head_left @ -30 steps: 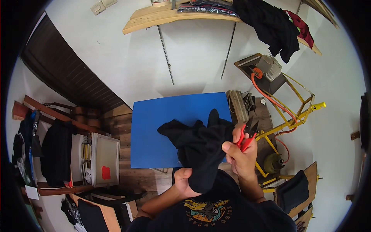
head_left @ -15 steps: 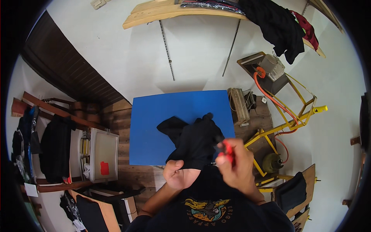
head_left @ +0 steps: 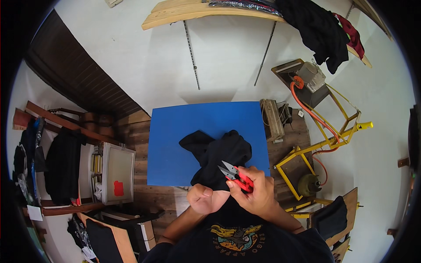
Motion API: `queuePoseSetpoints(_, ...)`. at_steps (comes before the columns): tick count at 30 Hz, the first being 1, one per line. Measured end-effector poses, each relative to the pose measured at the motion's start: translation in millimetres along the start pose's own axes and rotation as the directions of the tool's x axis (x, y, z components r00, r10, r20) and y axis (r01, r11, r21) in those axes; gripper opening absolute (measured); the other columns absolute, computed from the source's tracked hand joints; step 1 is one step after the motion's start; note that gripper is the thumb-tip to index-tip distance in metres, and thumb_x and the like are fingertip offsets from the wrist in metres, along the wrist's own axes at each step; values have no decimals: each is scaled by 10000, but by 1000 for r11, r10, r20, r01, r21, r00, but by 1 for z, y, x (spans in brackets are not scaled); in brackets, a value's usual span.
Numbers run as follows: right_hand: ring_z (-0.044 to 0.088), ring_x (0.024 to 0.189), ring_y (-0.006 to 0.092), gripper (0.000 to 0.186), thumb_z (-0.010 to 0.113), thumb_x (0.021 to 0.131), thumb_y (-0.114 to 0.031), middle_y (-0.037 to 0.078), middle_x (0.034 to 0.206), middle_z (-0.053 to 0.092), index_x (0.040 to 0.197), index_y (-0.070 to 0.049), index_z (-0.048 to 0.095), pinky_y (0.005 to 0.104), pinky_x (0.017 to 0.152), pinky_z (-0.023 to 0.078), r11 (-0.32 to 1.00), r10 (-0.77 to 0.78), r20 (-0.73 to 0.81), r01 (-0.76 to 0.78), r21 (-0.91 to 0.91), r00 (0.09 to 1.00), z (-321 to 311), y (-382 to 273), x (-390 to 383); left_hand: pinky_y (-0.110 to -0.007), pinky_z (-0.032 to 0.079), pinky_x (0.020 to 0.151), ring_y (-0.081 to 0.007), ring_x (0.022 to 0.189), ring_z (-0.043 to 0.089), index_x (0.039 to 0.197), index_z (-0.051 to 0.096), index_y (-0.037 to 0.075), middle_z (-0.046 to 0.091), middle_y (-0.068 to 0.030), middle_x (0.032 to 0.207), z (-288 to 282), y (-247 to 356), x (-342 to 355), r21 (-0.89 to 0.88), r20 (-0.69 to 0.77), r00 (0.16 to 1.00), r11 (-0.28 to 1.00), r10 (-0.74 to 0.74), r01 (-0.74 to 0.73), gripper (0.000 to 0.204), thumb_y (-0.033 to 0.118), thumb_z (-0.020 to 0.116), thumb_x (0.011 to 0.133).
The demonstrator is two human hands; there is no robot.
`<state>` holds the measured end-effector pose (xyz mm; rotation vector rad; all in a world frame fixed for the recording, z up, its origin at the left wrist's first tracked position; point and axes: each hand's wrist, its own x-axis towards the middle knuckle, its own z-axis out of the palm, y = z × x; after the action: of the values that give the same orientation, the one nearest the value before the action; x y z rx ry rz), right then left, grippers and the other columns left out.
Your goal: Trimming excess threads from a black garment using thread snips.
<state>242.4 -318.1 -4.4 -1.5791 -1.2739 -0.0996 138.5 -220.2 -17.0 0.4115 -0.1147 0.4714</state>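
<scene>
A black garment lies bunched on the blue tabletop, one narrow part pointing to the far left. My left hand holds its near edge, palm turned up and thumb showing, while the fingers are hidden by the dark cloth. Closed around a pair of red-handled thread snips is my right hand. The snips' two grey blades stand apart, pointing far and left over the garment's near part. I cannot tell whether the blades touch the cloth.
A yellow metal frame with an orange hose stands right of the table, beside a grey wooden box. Black clothes hang at the left near a white-framed panel. A wooden shelf with garments is overhead.
My right hand has moved left and slightly nearer me, bringing the snips from the garment's right side to over its near part. My left hand stays almost in place.
</scene>
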Motion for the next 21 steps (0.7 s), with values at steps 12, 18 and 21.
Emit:
queuePoseSetpoints(12,620,529,223,328,723,826,-106,133,740,618,1043,-8,498,299,485,473,995,93,-5,-93,-21,996,-4,-4,1,-408,52,1188,-312,1456,116,1475,94,-83,123,-206,1562,-4,-4,-5,-5,-28,999,1000,28,-29,1010,220,487,596)
queuePoseSetpoints(18,617,540,205,331,725,828,-106,134,738,612,1042,-2,496,294,482,466,998,43,-15,-43,-46,999,-1,-3,1,-412,49,1188,-315,1455,117,1473,105,-85,134,-207,1559,0,3,-7,73,-17,999,997,36,-34,994,230,502,617)
queuePoseSetpoints(21,608,537,203,349,730,826,-115,131,737,610,1049,5,490,291,479,461,998,55,-39,-56,-26,998,0,-6,1,-412,58,1187,-307,1454,125,1473,115,-81,147,-202,1557,0,4,-8,82,-14,998,995,53,-52,977,237,510,638)
